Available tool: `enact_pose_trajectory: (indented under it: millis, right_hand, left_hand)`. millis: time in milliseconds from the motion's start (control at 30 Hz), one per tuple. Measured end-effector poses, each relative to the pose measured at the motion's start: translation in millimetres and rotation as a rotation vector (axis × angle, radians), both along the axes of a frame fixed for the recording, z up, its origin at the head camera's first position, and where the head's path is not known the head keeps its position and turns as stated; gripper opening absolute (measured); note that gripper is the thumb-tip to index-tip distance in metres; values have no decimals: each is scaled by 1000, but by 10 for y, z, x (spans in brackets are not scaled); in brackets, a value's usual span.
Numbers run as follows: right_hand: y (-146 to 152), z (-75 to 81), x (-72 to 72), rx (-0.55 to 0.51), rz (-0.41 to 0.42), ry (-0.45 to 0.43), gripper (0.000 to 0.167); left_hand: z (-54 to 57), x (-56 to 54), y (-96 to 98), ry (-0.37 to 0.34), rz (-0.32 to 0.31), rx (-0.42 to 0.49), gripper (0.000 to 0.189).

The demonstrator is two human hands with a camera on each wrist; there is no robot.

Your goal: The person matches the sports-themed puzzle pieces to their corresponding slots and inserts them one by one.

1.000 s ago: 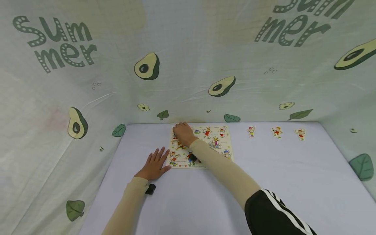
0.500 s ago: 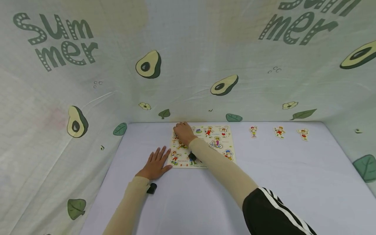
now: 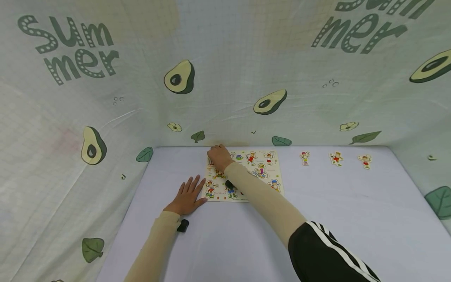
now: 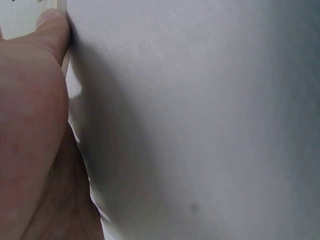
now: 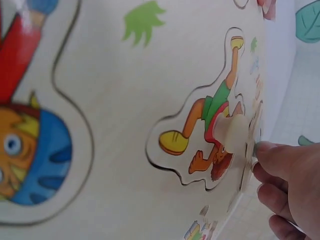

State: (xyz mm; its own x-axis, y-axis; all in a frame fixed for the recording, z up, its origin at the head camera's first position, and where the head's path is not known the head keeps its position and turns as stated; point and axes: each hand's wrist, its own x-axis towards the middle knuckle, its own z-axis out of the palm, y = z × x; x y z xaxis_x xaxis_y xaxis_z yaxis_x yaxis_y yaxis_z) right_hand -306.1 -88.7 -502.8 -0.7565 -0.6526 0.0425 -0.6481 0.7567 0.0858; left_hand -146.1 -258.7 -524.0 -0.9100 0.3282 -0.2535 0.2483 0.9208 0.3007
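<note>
A pale wooden knob puzzle board (image 3: 243, 199) printed with sports figures lies at the table's back. My right hand (image 3: 220, 157) reaches over its upper left corner with fingers curled. In the right wrist view, thumb and fingertips (image 5: 265, 150) pinch at a puzzle piece by the board's far edge, mostly hidden by the hand. A runner puzzle piece (image 5: 217, 105) with a round wooden knob sits in its cutout close by. My left hand (image 3: 186, 197) lies flat with fingers spread, fingertips at the board's left edge. Its thumb (image 4: 52, 30) touches the board's edge.
Three loose puzzle pieces lie in a row at the back right: one figure (image 3: 304, 158), a red-clothed figure (image 3: 336, 158) and another figure (image 3: 365, 161). A cloth backdrop (image 3: 225, 117) with avocado prints rises behind the white table (image 3: 334, 219).
The right hand stays at the board's upper left corner, its wrist shifting slightly upward. The left hand keeps its place. The head view has turned a little.
</note>
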Motion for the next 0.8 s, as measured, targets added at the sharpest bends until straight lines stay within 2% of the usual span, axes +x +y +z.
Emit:
enact_pose_trajectory:
  millis: [200, 467, 633, 800]
  right_hand:
    - [-22, -17, -6, -6, 7, -13, 20]
    - [-20, 43, 0, -5, -1, -27, 21]
    - [18, 45, 13, -13, -17, -48, 20]
    - [101, 48, 46, -61, -25, -77, 19]
  left_hand:
    - [-21, 11, -25, 1, -17, 4, 79]
    - [-93, -39, -39, -1, -8, -29, 80]
    - [-83, -43, -22, -7, -14, -41, 80]
    - [-65, -25, -29, -10, -5, -10, 80]
